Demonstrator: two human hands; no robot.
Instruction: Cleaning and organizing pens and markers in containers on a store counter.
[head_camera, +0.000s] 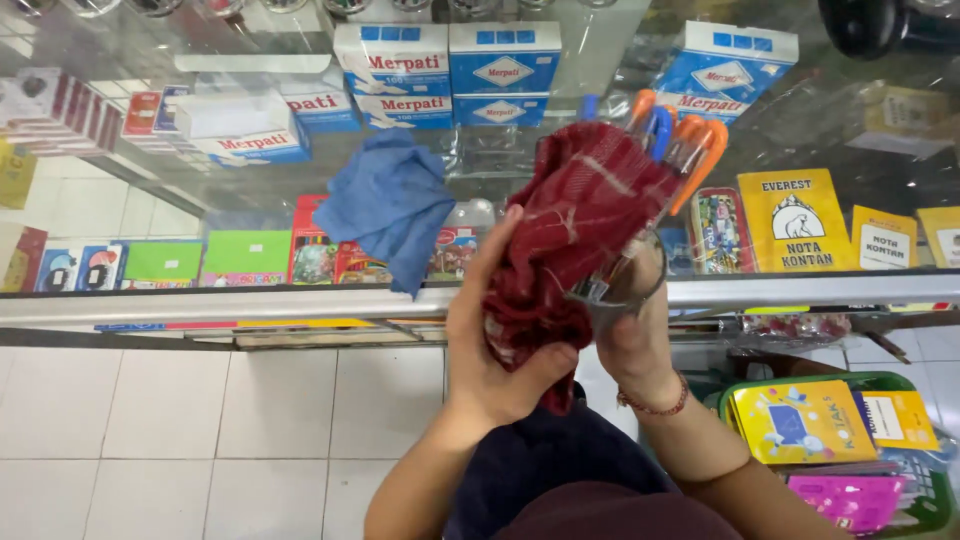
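Observation:
My left hand (495, 340) grips a dark red cloth (570, 230) and presses it against a clear glass cup (625, 285) full of orange and blue pens (680, 140). My right hand (635, 345) holds the cup from below, tilted away from me, with a beaded bracelet on the wrist. Both hands are above the front edge of a glass counter (300, 300). A blue cloth (390, 205) lies crumpled on the counter top, left of the hands.
White and blue boxes (450, 70) stand on the glass counter top. Inside the case are coloured booklets and yellow pads (795, 220). A green basket (900, 500) with notebooks sits on the white tiled floor at the right.

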